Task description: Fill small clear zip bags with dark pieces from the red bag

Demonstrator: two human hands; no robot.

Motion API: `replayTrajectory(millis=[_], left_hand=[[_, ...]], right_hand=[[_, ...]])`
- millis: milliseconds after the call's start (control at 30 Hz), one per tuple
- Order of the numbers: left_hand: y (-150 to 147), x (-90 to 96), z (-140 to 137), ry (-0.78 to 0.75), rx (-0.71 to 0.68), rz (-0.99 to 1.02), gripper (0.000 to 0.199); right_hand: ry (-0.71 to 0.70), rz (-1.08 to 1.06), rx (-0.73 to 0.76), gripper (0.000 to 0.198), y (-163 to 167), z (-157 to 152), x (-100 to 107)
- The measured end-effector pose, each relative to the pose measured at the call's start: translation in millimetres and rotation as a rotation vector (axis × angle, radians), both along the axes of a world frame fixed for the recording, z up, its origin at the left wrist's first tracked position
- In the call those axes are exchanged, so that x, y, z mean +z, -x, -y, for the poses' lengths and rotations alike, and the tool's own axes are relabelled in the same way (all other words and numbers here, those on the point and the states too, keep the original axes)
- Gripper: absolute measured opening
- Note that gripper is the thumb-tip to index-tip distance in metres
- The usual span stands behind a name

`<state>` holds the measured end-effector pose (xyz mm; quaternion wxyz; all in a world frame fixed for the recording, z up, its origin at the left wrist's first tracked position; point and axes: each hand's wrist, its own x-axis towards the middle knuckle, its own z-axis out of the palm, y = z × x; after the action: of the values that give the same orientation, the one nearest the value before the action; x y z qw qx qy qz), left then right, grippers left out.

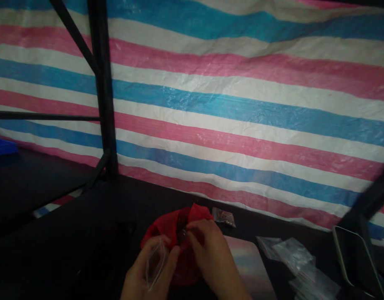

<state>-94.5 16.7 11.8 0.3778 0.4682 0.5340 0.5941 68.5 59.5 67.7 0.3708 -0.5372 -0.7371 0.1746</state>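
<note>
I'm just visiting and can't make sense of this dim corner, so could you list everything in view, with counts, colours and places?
Striped sheet: 1, white, blue and pink, behind the surfaces
Frame: 1, black, bars at left and right
Work surface: 1, black, below the sheet
Blue item: 1, blue, far left edge, partly cut off
Red bag: 1, red, between the hands, mouth open
Small filled packet: 1, clear with brownish contents, behind the pad
Pad: 1, pale and shiny, beside the right hand
Flat bags: several overlapping, clear, right of the pad
Phone-like device: 1, dark with pale rim, far right
Clear bag: 1, clear, in the left hand
Left hand: 1, bare, at the red bag
Right hand: 1, bare, fingers at the red bag's mouth
</note>
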Motion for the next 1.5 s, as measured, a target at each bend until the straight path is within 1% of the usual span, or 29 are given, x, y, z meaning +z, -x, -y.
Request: replayTrajectory(millis=[100, 167, 267, 367, 433, 467, 567, 633, 700, 800, 867, 900, 1000, 1033, 1100, 1200, 1300, 1400, 1500], left_hand=[[5, -2.7, -5, 0.023, 0.081, -0.310, 0.044], [8, -1.2, -8, 0.038, 0.123, -0.449, 0.044], [12, 4.7, -8, 0.117, 0.133, -0.559, 0.045], [16, 10.9, -8, 0.237, 0.128, -0.594, 0.041], [17, 14.4, -8, 0.275, 0.152, -0.528, 0.036], [17, 16.3, -9, 0.270, 0.173, -0.460, 0.035], [12, 24.4, -10, 0.209, 0.284, -0.171, 0.042], [7, 32.5, -10, 0.156, 0.381, 0.008, 0.048], [1, 40.7, -7, 0.104, 0.463, 0.136, 0.049], [-4, 47.7, -2, 0.050, 0.505, 0.233, 0.045], [-4, 47.8, 0, 0.037, 0.474, 0.254, 0.045], [-3, 47.1, 1, 0.035, 0.450, 0.256, 0.045], [0, 45.2, 0, 0.074, 0.433, 0.239, 0.046], [1, 44.8, -1, 0.093, 0.445, 0.239, 0.046], [3, 43.8, -4, 0.122, 0.459, 0.268, 0.046], [4, 39.8, -11, 0.137, 0.439, 0.329, 0.045], [4, 34.6, -16, 0.145, 0.418, 0.371, 0.043], [3, 32.4, -19, 0.143, 0.421, 0.439, 0.042], [2, 31.6, -23, 0.146, 0.416, 0.534, 0.043]], right_hand=[[0.017, 0.127, -0.042, 0.025, 23, -2, -5], [0.038, 0.226, -0.103, 0.028, 30, -1, -7], [0.083, 0.342, -0.162, 0.041, 29, 0, -8], [0.123, 0.407, -0.180, 0.042, 19, 2, -5], [0.139, 0.444, -0.198, 0.042, 9, 5, -1], [0.148, 0.464, -0.209, 0.045, 3, 8, 1], [0.203, 0.558, -0.235, 0.053, -15, 17, 10], [0.270, 0.636, -0.236, 0.047, -26, 25, 16], [0.331, 0.695, -0.241, 0.041, -34, 33, 23], [0.348, 0.754, -0.248, 0.035, -40, 40, 35], [0.297, 0.741, -0.253, 0.037, -36, 39, 41], [0.256, 0.703, -0.249, 0.038, -30, 37, 43], [0.152, 0.487, -0.213, 0.035, -4, 24, 37], [0.175, 0.442, -0.205, 0.031, 5, 19, 32], [0.227, 0.432, -0.211, 0.026, 19, 10, 19], [0.255, 0.443, -0.219, 0.031, 24, 1, 5], [0.227, 0.444, -0.200, 0.039, 23, -3, 4], [0.205, 0.431, -0.152, 0.039, 25, -4, 4], [0.183, 0.389, -0.086, 0.041, 30, -8, 0]])
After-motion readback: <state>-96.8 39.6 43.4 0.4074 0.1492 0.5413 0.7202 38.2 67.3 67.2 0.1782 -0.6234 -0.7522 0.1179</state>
